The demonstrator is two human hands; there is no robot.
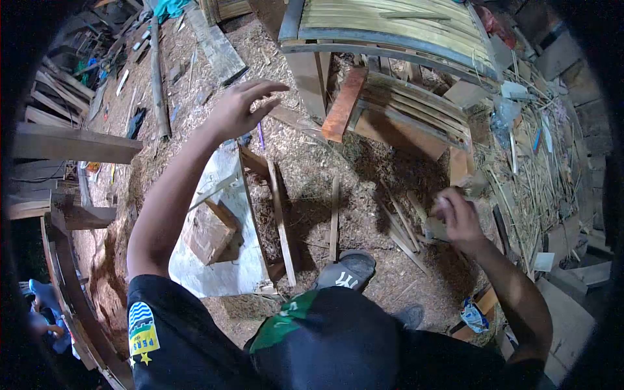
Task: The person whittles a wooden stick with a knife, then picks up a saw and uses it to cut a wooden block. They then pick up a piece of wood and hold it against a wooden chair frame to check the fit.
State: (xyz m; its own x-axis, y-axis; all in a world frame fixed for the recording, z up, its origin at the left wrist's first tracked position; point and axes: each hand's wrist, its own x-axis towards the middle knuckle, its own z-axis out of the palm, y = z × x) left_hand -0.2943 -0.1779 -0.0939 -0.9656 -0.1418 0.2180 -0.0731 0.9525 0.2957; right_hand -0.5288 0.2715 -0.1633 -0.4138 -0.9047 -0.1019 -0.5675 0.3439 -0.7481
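Raised at the upper left of centre, my left hand (246, 109) has its fingers spread and holds nothing. It hovers above the far end of a pale board (250, 260). A wooden block (211, 234) sits on that board. On the right, my right hand (458, 218) has curled fingers; whether something small is between them is too blurred to tell. Beside and below it, thin wood strips (406, 227) lie on the shavings. A reddish-brown plank (344, 104) rests against a slatted wooden piece (416, 110) ahead of me.
A larger slatted panel (390, 29) stands at the top. Wooden beams (78, 143) jut in from the left. Wood shavings (351, 195) cover the ground, with a narrow strip (335, 218) near my sandal (348, 270). Scraps and a plastic bag (506, 120) lie at the right.
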